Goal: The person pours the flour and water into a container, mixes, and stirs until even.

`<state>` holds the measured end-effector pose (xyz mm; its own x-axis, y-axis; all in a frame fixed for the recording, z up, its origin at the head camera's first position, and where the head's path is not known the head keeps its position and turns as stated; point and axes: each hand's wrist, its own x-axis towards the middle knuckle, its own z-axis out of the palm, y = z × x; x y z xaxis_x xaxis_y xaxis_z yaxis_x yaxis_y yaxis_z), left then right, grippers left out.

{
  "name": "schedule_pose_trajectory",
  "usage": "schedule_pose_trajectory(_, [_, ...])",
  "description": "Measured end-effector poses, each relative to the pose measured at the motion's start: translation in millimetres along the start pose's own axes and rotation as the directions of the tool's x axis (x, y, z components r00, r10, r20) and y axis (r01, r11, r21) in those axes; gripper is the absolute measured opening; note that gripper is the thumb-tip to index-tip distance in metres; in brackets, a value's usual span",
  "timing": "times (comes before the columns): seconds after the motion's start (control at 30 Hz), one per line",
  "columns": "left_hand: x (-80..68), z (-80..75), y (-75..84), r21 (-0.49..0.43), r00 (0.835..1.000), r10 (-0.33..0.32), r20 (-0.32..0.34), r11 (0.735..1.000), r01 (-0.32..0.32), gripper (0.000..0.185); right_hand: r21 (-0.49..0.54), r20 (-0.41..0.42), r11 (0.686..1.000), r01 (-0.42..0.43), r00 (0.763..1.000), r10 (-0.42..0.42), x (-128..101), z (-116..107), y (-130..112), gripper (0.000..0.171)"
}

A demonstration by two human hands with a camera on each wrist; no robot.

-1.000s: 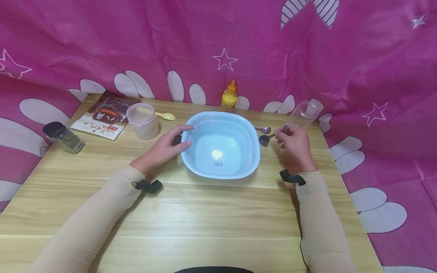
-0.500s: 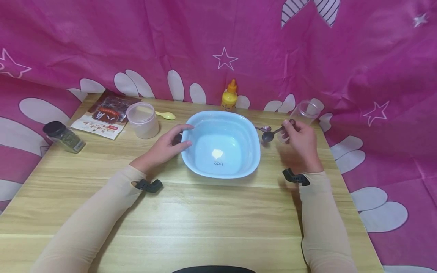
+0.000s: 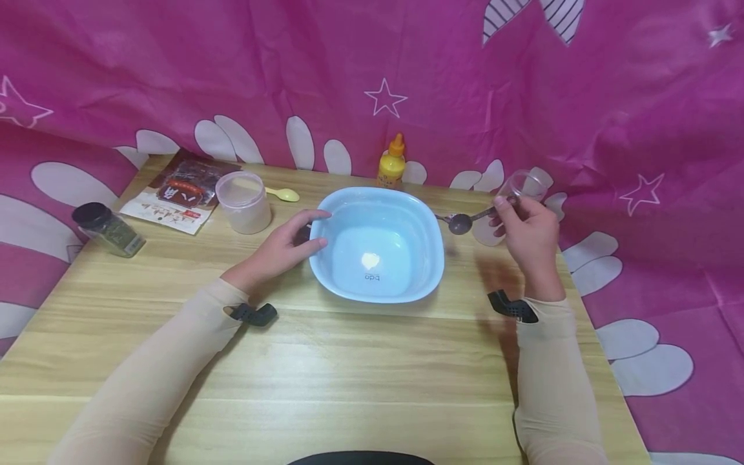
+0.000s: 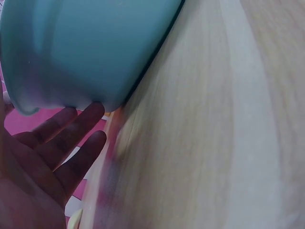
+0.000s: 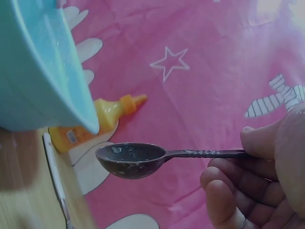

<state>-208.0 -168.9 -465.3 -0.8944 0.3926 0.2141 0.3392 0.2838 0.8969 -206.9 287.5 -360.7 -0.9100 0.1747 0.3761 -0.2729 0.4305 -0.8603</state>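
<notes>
A light blue square bowl (image 3: 378, 206) sits mid-table; its outer wall fills the top of the left wrist view (image 4: 90, 47) and the left of the right wrist view (image 5: 38, 71). My left hand (image 3: 285, 248) rests against the bowl's left rim, thumb and fingers touching it, fingers fairly straight (image 4: 71, 138). My right hand (image 3: 526, 229) pinches the handle of a dark metal measuring spoon (image 3: 465, 221), lifted off the table right of the bowl, its scoop level and empty (image 5: 131, 160). A second metal spoon (image 3: 447, 219) lies on the table beneath.
A yellow squeeze bottle (image 3: 391, 165) stands behind the bowl. A clear cup (image 3: 520, 187) is behind my right hand. At the left are a lidded tub (image 3: 243, 202), a yellow plastic spoon (image 3: 285, 193), a food packet (image 3: 180, 192) and a spice jar (image 3: 107, 229). Pink cloth surrounds the table.
My right hand has lifted the dark spoon off the table and moved it up and slightly right. The left hand has stayed on the bowl's rim.
</notes>
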Motion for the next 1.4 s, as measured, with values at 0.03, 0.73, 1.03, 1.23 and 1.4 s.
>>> schedule_pose_trajectory(0.03, [0.0,-0.1,0.1,-0.002,1.0,0.003,0.0,1.0,-0.003,0.056,0.012,-0.006,1.0,0.013,1.0,-0.013,-0.6,0.8,-2.4,0.031])
schedule_pose_trajectory(0.73, [-1.4,1.5,1.0,-0.019,1.0,-0.002,0.0,1.0,0.002,0.057,-0.095,0.34,0.984,0.153,0.934,-0.112,-6.5,58.7,-31.4,0.022])
schedule_pose_trajectory(1.03, [-1.8,1.1,0.7,-0.017,1.0,0.002,0.007,1.0,-0.002,0.056,-0.192,0.488,0.966,0.175,0.871,-0.061,-4.5,79.0,-31.0,0.018])
schedule_pose_trajectory(1.23, [-1.9,1.2,1.9,-0.025,1.0,-0.001,-0.002,1.0,0.001,0.056,-0.255,0.56,0.945,0.206,0.828,-0.029,-4.0,87.3,-29.3,0.017])
schedule_pose_trajectory(1.4, [-2.2,1.6,0.6,-0.038,1.0,-0.001,-0.002,0.999,0.001,0.057,-0.309,0.614,0.911,0.274,0.789,-0.029,-2.9,92.8,-31.3,0.02])
